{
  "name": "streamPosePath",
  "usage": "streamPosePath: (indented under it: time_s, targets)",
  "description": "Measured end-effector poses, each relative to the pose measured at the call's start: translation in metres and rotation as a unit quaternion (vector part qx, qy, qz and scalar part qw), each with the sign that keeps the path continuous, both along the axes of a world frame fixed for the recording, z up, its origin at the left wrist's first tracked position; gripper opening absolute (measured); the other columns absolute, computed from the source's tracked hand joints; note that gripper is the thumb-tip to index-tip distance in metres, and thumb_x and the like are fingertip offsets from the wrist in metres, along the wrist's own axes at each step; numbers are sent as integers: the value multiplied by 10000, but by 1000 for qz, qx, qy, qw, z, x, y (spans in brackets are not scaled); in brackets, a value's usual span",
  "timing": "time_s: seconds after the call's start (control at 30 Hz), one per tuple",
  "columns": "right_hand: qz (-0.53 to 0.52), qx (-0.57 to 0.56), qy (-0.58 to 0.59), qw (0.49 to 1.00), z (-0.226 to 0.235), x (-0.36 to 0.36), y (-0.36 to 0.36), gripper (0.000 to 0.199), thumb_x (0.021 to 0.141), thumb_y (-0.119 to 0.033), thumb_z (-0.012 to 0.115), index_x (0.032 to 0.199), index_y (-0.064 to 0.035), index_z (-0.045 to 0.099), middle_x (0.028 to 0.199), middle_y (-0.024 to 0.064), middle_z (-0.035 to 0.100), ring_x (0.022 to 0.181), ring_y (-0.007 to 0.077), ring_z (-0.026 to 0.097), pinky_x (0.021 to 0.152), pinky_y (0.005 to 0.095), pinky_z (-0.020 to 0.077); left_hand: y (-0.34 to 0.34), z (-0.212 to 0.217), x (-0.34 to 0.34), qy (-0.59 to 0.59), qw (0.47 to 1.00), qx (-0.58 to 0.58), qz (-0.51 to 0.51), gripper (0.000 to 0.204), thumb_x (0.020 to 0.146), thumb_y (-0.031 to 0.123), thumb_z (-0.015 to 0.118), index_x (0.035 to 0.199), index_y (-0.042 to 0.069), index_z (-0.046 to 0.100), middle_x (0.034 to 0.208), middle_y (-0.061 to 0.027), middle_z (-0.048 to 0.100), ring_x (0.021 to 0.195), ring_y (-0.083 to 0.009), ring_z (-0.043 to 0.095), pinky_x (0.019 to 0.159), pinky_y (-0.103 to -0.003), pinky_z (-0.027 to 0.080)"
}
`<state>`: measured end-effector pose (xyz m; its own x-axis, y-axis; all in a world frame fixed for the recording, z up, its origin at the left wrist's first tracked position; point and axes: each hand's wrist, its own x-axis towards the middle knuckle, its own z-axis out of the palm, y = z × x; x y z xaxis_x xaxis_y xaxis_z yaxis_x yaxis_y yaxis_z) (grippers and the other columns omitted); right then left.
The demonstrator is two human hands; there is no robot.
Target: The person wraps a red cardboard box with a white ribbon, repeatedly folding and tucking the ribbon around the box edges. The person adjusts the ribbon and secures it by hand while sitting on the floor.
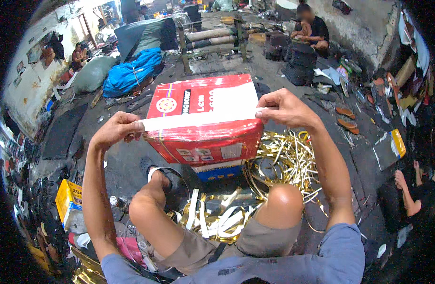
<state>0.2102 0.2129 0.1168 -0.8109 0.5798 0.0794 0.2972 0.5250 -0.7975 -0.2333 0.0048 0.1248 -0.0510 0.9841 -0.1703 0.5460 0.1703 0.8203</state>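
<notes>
A flat white strip point(198, 121) is stretched nearly level across the front top edge of a red box point(203, 142). My left hand point(117, 128) pinches its left end between thumb and fingers, just off the box's left corner. The right end is pinched in my right hand point(288, 111), at the box's right corner. The red box rests on a blue and white box point(220, 172), mostly hidden beneath it. Curly gold and white strips point(288, 161) lie heaped to the right of the boxes. More white and gold strips point(217, 220) pile up between my legs.
Yellow-ended boxes stand at my left point(70, 201) and right point(390, 149). Sandals point(347, 118) lie right of the strip heap. Farther off are a blue bundle point(132, 73), a grey-green sack point(95, 75) and a seated person point(313, 31). Another person's arm point(407, 194) shows at the right edge.
</notes>
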Motion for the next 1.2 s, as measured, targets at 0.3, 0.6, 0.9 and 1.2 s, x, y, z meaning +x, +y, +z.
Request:
streamPosePath:
  time_s: [0.3,0.6,0.9,1.2]
  targets:
    - [-86,290,-169,938,-27,-52,25,326,880,-323,708,1097,-95,794,1022,161,777,990,347,742,893,449,569,102,-30,80,473,807,329,131,561,713,182,867,1232,47,704,1202,-211,688,1155,-383,651,1006,-479,522]
    - [-177,265,-21,948,-39,-44,15,234,837,-271,798,978,-85,780,984,107,778,908,325,752,813,433,575,165,-95,210,-38,941,336,6,196,849,133,772,994,3,745,966,-160,695,891,-268,689,816,-402,555]
    - [-135,329,3,935,-43,-30,11,192,848,-279,809,947,-114,808,961,88,690,863,317,718,759,436,565,165,-104,211,-4,921,390,0,139,851,132,772,910,8,756,922,-134,672,851,-258,669,763,-381,533]
    - [-95,262,22,960,-39,-25,23,177,830,-198,840,986,-114,838,900,38,591,753,167,567,672,310,477,164,-102,207,-93,944,317,0,156,852,131,765,947,10,788,952,-138,712,868,-222,694,785,-354,551]
